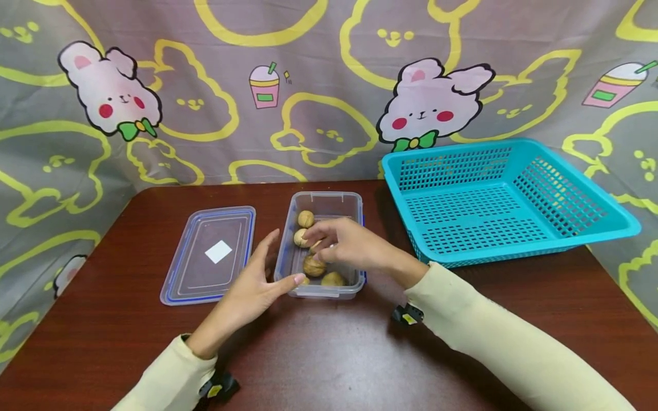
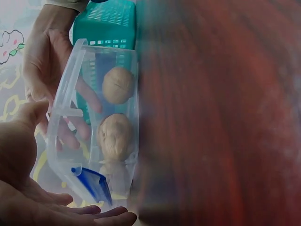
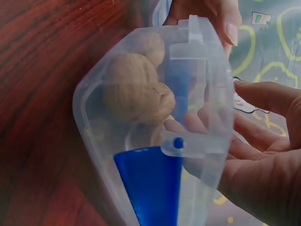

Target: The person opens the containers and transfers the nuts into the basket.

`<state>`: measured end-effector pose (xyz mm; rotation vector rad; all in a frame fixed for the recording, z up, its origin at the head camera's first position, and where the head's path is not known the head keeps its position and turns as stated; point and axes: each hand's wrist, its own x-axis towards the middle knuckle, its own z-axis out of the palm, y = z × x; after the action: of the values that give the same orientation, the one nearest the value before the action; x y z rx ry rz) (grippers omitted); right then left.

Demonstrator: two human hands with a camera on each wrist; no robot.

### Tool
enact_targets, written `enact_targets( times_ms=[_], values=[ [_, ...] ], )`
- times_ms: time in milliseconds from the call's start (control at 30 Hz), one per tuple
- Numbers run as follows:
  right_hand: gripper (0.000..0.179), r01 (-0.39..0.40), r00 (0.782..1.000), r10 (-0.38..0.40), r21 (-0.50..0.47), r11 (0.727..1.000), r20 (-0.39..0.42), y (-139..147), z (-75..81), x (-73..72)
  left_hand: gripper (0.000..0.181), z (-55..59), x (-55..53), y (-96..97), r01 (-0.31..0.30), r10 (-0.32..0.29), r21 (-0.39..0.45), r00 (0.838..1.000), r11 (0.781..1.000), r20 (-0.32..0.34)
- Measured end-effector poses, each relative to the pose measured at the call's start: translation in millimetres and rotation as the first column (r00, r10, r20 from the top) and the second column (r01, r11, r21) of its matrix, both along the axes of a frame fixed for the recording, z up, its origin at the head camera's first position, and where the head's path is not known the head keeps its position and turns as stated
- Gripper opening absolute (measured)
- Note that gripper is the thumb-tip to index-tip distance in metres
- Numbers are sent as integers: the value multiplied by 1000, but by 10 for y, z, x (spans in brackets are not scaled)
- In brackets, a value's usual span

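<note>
My left hand's (image 1: 250, 292) fingers spread beside the box (image 1: 328, 292), whose wall bars them from the walnuts (image 1: 313, 266) inside; my right hand (image 1: 354, 242) reaches in, fingers parted. A lid (image 1: 209, 275) bearing a white label (image 1: 218, 252) lies toward the table's (image 1: 329, 354) left edge, a basket (image 1: 514, 197) by its right.

High head view, forward and down; close wrist views, plastic box (image 1: 329, 205) in all.

A clear plastic box (image 3: 89, 101) fills the centre, with walnuts (image 3: 129, 84) towards eleven o'clock and a blue latch (image 3: 153, 186) at six. From four o'clock the right hand (image 3: 263, 179) reaches in, fingertips near the walnuts; the left hand (image 3: 214, 10) appears at one, tabletop (image 3: 37, 103) at nine.
</note>
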<state>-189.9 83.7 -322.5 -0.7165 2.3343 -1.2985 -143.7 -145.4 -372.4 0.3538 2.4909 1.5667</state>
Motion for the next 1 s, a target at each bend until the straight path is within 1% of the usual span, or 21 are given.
enact_targets(
  times_ms=[167,267,400,533,667,767,1000],
  values=[
    [41,9,1000,-9,-5,1000,-9,-24,-66,-6,105,-25,-9,38,23,-23,-17,1000,1000,-9],
    [40,16,1000,-16,-3,1000,5,-42,-92,-13,110,-25,-11,58,33,-33,-30,999,999,-11],
    [40,11,1000,-11,7,1000,25,-68,-112,-25,118,-20,-10,70,35,-35,-39,999,999,20],
    [41,0,1000,-1,17,1000,27,-99,-122,-36,122,-11,-10,66,30,-28,-49,999,998,47],
    [43,3,999,-4,44,999,36,-126,-136,-43,122,3,-9,62,30,-26,-67,998,997,61],
    [43,2,999,-5,72,997,48,-152,-138,-44,122,8,-9,59,38,-34,-57,998,998,59],
    [42,-48,999,44,161,986,23,-196,-133,-58,121,7,-7,60,40,-36,-60,998,997,54]
  ],
)
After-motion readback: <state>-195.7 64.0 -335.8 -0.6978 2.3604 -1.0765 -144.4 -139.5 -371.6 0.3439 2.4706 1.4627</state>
